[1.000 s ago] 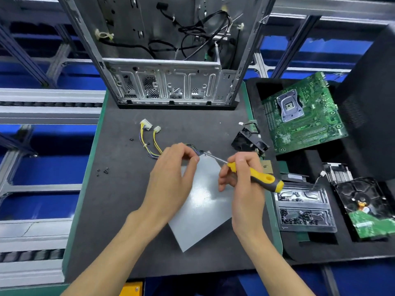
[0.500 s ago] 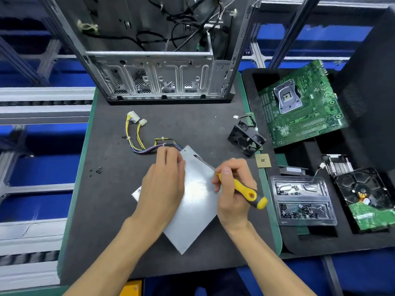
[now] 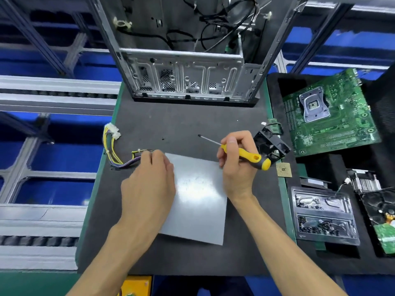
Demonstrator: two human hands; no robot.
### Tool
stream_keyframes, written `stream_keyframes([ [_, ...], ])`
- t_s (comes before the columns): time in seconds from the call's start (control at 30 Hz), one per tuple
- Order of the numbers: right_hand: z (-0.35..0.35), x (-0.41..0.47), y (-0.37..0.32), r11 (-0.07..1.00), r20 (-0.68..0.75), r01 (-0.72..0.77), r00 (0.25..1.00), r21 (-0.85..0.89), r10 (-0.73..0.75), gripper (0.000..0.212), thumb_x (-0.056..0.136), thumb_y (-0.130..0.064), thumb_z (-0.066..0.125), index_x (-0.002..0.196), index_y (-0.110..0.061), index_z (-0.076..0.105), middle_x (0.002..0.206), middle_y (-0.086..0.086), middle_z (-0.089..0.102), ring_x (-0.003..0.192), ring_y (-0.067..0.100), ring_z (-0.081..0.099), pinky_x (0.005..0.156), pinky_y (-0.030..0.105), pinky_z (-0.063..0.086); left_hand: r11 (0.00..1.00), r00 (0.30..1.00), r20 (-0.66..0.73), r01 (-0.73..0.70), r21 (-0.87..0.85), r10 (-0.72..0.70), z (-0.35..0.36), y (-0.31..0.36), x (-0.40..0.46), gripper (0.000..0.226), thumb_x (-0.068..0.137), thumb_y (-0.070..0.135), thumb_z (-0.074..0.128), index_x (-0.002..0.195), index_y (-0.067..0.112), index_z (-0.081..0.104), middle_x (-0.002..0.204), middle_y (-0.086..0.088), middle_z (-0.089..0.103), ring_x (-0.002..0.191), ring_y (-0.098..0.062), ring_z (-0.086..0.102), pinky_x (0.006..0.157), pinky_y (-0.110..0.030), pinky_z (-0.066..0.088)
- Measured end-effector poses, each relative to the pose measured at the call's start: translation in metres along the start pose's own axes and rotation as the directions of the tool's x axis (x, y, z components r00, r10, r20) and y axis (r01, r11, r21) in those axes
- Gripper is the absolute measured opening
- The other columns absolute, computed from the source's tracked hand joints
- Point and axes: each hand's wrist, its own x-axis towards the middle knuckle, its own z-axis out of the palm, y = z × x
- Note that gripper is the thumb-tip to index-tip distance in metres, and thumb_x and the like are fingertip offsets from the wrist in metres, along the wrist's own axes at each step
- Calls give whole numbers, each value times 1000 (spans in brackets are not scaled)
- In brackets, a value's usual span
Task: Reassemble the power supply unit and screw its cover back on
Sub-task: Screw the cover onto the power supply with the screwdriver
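Observation:
The grey metal power supply unit (image 3: 198,197) lies flat on the dark mat, its plain cover facing up. A bundle of yellow and purple cables (image 3: 113,148) with white plugs runs out from its far left corner. My left hand (image 3: 149,184) rests on the unit's left side, fingers curled over its far left edge near the cables. My right hand (image 3: 237,165) grips a yellow and black screwdriver (image 3: 245,155) above the unit's far right corner. The screwdriver's tip points away to the left, off the unit.
An open computer case (image 3: 188,60) stands at the back of the mat. A black fan (image 3: 270,145) and a CPU chip (image 3: 283,170) lie right of my hand. Further right lie a green motherboard (image 3: 329,114), a clear screw tray (image 3: 322,214) and a hard drive (image 3: 380,212).
The unit has been turned so its edges lie squarer to me. My right hand lifted the screwdriver off the cover and moved it further away. My left hand slid to the left edge.

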Motion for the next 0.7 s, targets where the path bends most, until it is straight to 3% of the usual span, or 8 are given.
stream_keyframes([
  [0.1,-4,6,-7,988,-44,-78,995,132,84,23,94,-26,50,72,-32,54,53,-3,52,44,16,47,43,23,34,915,997,-76,-48,-400,19,-2,5,9,7,100,23,58,92,23,58,90,10,59,76,-13,59,64,-33,46],
  [0.2,-12,10,-16,953,-72,-168,979,252,191,27,92,-34,52,65,-30,53,50,-3,48,38,13,42,38,22,30,523,988,135,156,-838,-78,3,16,22,14,97,9,63,91,20,68,78,0,72,69,-16,71,64,-21,55],
  [0.27,-20,13,-21,922,-97,-210,962,324,254,29,89,-38,54,62,-29,54,49,-3,44,35,14,39,38,21,28,264,950,303,312,-913,-76,5,21,31,12,95,3,65,94,11,73,80,-4,75,72,-22,75,68,-23,58],
  [0.37,-31,12,-25,888,-106,-246,945,389,308,30,86,-40,57,61,-25,54,53,4,40,35,16,37,40,21,30,35,902,432,432,-901,-8,9,26,40,11,90,0,69,91,6,78,85,-10,75,79,-21,74,75,-25,59],
  [0.47,-37,10,-27,881,-106,-267,938,392,331,29,85,-41,58,61,-24,54,54,6,40,35,16,36,40,21,30,-59,864,495,501,-863,94,12,31,41,11,79,7,76,89,9,82,87,-13,75,81,-21,74,76,-24,59],
  [0.7,-43,8,-28,885,-128,-281,928,371,349,29,85,-40,57,62,-22,52,54,9,36,35,18,34,39,21,30,-77,809,557,577,-813,186,15,36,38,13,78,13,78,90,8,82,85,-8,74,79,-18,73,74,-24,59],
])
